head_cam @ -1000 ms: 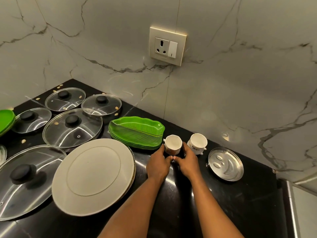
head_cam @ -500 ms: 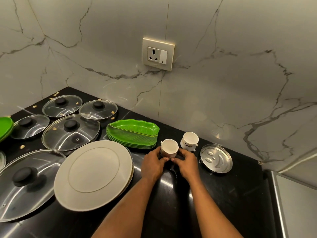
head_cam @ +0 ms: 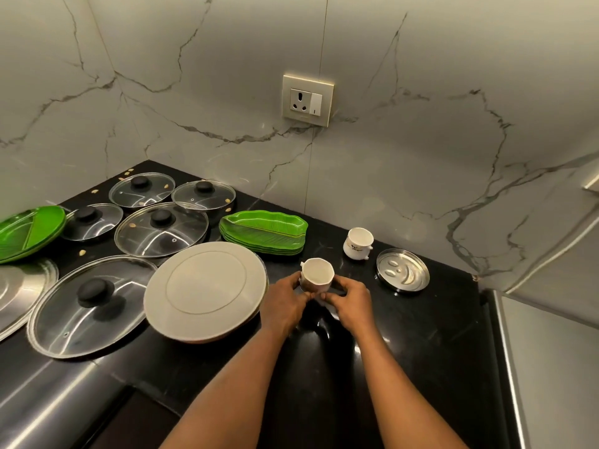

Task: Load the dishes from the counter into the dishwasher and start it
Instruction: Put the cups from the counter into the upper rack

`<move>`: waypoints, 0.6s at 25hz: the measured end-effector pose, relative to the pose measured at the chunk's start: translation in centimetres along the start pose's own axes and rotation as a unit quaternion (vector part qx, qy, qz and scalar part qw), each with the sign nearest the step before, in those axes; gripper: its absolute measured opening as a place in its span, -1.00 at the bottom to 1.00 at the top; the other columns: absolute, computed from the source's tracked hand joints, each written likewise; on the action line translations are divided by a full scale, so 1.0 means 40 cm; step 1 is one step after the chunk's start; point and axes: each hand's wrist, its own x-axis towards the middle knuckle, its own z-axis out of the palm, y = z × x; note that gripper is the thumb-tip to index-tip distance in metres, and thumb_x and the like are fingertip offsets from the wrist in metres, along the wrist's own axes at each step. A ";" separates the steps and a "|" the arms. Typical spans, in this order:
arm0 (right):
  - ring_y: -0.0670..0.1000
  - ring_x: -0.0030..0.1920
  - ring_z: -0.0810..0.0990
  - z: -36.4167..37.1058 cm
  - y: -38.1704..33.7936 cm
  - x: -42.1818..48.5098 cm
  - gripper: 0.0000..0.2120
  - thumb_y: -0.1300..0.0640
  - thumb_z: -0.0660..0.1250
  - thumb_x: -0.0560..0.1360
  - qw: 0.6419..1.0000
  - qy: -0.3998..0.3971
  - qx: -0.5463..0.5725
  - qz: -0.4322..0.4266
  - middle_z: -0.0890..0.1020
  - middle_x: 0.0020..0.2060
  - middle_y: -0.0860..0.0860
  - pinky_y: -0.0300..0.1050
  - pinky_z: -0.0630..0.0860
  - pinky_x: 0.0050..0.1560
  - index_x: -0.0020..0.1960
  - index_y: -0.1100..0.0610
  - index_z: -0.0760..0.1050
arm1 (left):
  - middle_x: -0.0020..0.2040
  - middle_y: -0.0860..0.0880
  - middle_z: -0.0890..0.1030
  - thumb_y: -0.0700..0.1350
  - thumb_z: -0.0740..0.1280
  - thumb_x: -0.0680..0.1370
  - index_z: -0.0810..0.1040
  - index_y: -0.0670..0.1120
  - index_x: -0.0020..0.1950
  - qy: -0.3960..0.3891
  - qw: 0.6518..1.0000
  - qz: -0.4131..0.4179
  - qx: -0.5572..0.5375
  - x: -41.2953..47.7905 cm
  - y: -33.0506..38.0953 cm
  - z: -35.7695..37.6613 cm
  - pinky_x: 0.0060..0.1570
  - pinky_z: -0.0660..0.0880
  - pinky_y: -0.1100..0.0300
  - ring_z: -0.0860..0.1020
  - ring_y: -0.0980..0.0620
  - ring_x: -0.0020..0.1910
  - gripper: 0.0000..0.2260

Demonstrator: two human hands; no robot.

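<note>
Both hands on one item: left hand (head_cam: pixel 285 303) and right hand (head_cam: pixel 351 304) grip the white faceted cup (head_cam: pixel 317 275) from either side, fingers curled round its lower half, thumbs nearly meeting at the near side. Cup is upright, mouth up, and looks empty inside. I can't tell whether its base is touching the black counter (head_cam: pixel 421 335) or just above it, since the fingers hide the bottom. The cup sits just right of the big white plate (head_cam: pixel 205 290), near the plate's rim but apart from it. The second white cup (head_cam: pixel 358 243), with a dark print on its side, stands upright on the counter behind and to the right, well clear of the hands. Right of that is the small steel dish (head_cam: pixel 403 270) with a smiley face pressed into it, lying flat. Behind the white plate is the stack of green leaf-shaped trays (head_cam: pixel 263 233). Left half of the counter holds glass lids (head_cam: pixel 161 229) with black knobs, five in view, the largest glass lid (head_cam: pixel 92 301) nearest me and just beside the white plate. Green round plates (head_cam: pixel 29 231) are stacked at the far left edge, with a steel plate (head_cam: pixel 19 286) partly cut off below them. Small pale specks are scattered on and between the rear lids. A wall socket (head_cam: pixel 307 100) is on the marble wall above. Dishwasher not in view.
</note>
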 end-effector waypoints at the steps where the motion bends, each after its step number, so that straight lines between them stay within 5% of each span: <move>1: -0.10 -0.04 0.64 0.002 -0.002 -0.026 -0.61 0.16 0.56 0.31 1.000 0.004 -0.002 -0.002 0.68 -0.09 -0.13 -0.12 0.55 0.01 0.13 0.06 0.64 | 0.14 0.05 0.68 0.01 0.46 0.47 0.61 0.08 0.24 0.001 1.000 0.004 0.004 -0.026 -0.003 -0.010 0.06 0.47 0.15 0.60 -0.03 0.17 -0.66; 15: -0.07 0.04 0.65 0.008 -0.011 -0.557 -0.61 0.13 0.57 0.29 0.995 0.096 -0.005 0.019 0.71 -0.01 -0.03 -0.06 0.57 0.06 0.11 0.06 0.66 | 0.17 0.04 0.67 0.07 0.44 0.50 0.59 0.12 0.28 -0.038 0.994 0.081 0.059 -0.457 -0.098 -0.093 0.03 0.51 0.12 0.60 -0.04 0.17 -0.65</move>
